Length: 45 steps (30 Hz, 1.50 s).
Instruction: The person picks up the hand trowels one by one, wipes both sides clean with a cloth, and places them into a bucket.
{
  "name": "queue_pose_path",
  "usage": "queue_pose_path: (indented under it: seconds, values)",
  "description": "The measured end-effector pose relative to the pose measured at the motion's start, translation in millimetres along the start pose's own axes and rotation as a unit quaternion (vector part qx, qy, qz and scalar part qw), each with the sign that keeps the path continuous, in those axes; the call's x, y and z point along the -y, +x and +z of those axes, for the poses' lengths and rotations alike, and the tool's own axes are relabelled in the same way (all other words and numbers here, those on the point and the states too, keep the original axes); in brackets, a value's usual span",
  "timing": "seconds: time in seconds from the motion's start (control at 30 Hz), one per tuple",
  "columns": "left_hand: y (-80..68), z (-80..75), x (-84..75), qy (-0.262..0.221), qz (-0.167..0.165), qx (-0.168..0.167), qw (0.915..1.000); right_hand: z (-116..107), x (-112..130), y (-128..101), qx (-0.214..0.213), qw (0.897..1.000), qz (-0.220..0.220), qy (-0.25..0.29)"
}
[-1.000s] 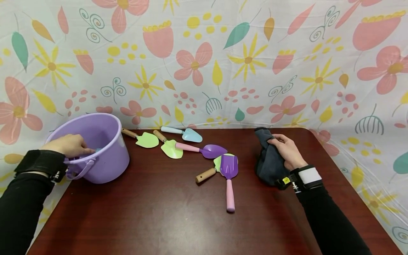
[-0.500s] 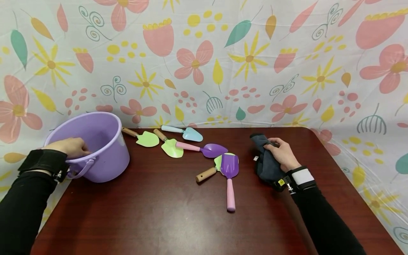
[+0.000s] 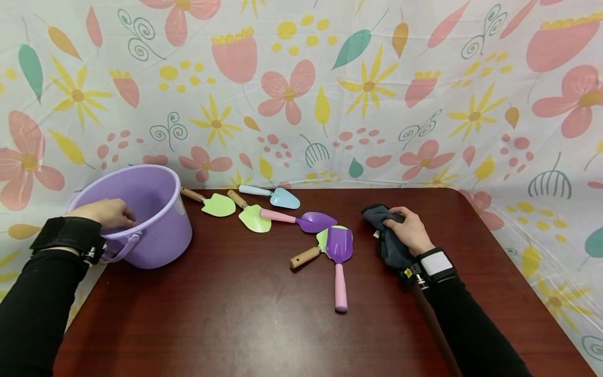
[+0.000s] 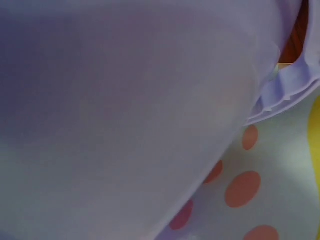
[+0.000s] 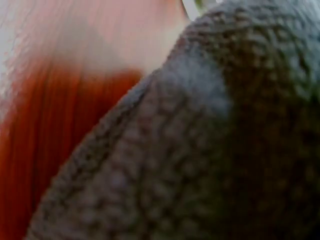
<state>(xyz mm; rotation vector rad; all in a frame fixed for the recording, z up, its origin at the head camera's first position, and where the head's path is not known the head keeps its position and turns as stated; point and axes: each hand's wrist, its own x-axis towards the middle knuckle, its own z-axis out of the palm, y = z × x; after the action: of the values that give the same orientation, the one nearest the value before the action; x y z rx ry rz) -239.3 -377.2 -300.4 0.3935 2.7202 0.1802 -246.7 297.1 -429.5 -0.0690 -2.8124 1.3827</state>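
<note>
A lilac plastic bucket stands at the table's left edge. My left hand lies on its near rim with the fingers curled over the edge. Up close in the left wrist view, the bucket wall fills the frame. My right hand grips a bunched dark grey cloth on the table, right of a purple shovel with a pink handle. The right wrist view shows only the cloth weave, very close.
Several toy garden tools lie mid-table: two green trowels, a blue trowel, a purple scoop and a wooden-handled green one under the shovel. A flowered sheet hangs behind the dark red table.
My right hand slid the cloth left toward the shovel, bunching it smaller. My left hand drew back from inside the bucket to its near rim.
</note>
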Motion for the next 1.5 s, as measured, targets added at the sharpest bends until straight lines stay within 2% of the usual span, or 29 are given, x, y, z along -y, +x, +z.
queue_pose_path:
  seconds: [0.1,0.2,0.37,0.5,0.63,0.8,1.03,1.27,1.43,1.5]
  values:
    - [-0.9,1.0,0.9,0.005,0.001,-0.02,0.9998,-2.4,0.9,-2.3,0.011,1.0,-0.003,0.019]
    - [-0.8,0.3,1.2,0.011,0.007,-0.038,0.9992,-6.5,3.5,-6.9,0.003,0.999,-0.028,0.037]
    - [-2.1,-4.7,-0.6,0.021,0.007,-0.066,0.9976,-12.2,13.9,-16.9,-0.054,0.994,-0.084,0.052]
    - [-6.9,-8.8,-7.1,0.013,0.0,-0.091,0.9958,-14.2,24.1,-26.1,-0.091,0.988,-0.12,0.041]
    - [-10.9,-9.0,-17.9,-0.006,0.001,-0.114,0.9935,-12.3,32.2,-36.0,-0.133,0.982,-0.136,0.011]
    - [-15.6,-9.9,-32.7,-0.022,0.022,-0.159,0.9867,-10.7,40.4,-46.9,-0.158,0.977,-0.143,0.0]
    - [-22.6,-17.6,-59.8,-0.038,0.06,-0.234,0.9696,-13.4,48.7,-55.9,-0.147,0.972,-0.183,-0.004]
    - [-22.4,-13.8,-90.8,-0.072,0.074,-0.256,0.9611,-12.7,45.5,-55.2,-0.143,0.967,-0.209,-0.018]
    - [-12.8,-11.3,-109.2,-0.072,0.113,-0.295,0.946,-13.1,38.6,-48.9,-0.127,0.97,-0.205,-0.037]
    - [-7.7,-10.7,-116.8,-0.074,0.124,-0.298,0.9435,-12.8,34.8,-45.3,-0.119,0.971,-0.203,-0.046]
